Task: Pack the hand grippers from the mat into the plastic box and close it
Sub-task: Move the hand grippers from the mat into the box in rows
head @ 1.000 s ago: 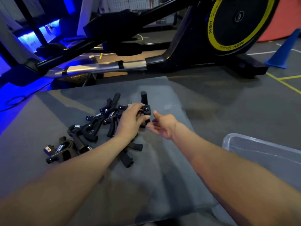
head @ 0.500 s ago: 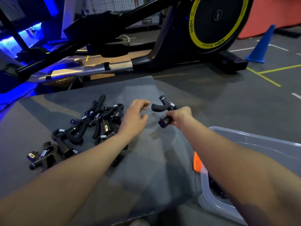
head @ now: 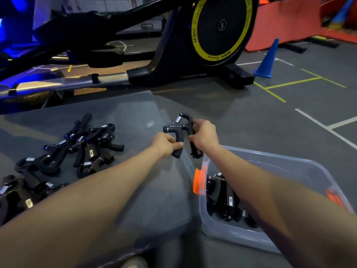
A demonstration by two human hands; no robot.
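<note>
Gym floor, grey mat (head: 135,190) | plastic box (head: 270,240) right of mat, w/ several grippers inside | your left hand (head: 166,145) + right hand (head: 203,135) each curled round one handle of hand gripper (head: 180,130), above mat edge | gripper pile (head: 81,146) on mat

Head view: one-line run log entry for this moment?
phase: packing | left hand + right hand: both grip hand gripper | plastic box: open, partly filled | pile on mat: remains

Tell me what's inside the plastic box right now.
Several black hand grippers lie inside the plastic box. The right forearm covers the middle, so their count is unclear.
</note>
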